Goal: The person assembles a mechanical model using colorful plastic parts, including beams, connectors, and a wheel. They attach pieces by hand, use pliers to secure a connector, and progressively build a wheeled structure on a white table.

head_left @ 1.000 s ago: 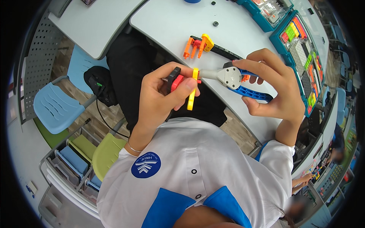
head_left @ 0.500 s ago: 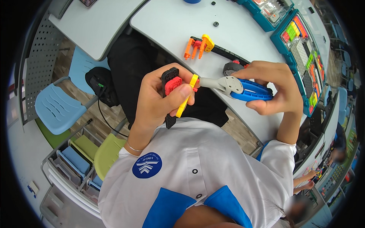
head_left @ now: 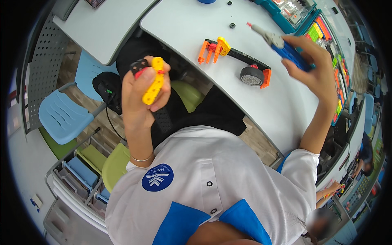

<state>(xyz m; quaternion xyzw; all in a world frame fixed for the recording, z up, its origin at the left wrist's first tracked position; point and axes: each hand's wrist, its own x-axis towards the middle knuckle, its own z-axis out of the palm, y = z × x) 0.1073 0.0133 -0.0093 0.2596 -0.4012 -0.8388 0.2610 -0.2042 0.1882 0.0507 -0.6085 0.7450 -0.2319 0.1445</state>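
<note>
My left hand (head_left: 141, 87) is closed round a small assembly of building parts, held above my lap. A yellow perforated beam (head_left: 153, 86) faces up on it, with black and red pieces partly hidden by my fingers. Over the table's right part, my right hand (head_left: 312, 67) grips blue-handled pliers (head_left: 288, 51) with grey jaws. A small red connector pin (head_left: 248, 24) shows at the tip of the jaws. Between the hands, on the table, lies a black beam frame (head_left: 239, 55) carrying orange, red and yellow parts and a grey-black wheel (head_left: 252, 76).
A teal case (head_left: 304, 29) of sorted colourful parts stands open at the table's right side. Two small black round pieces (head_left: 232, 25) lie near the far edge. Blue chairs (head_left: 65, 118) and a black bag (head_left: 108, 93) are at the left. Another person's hand (head_left: 335, 187) appears at far right.
The pliers have pulled away from the left-hand assembly, up and to the right, with a red pin at their tip. My left hand has moved left and turned the yellow beam upward.
</note>
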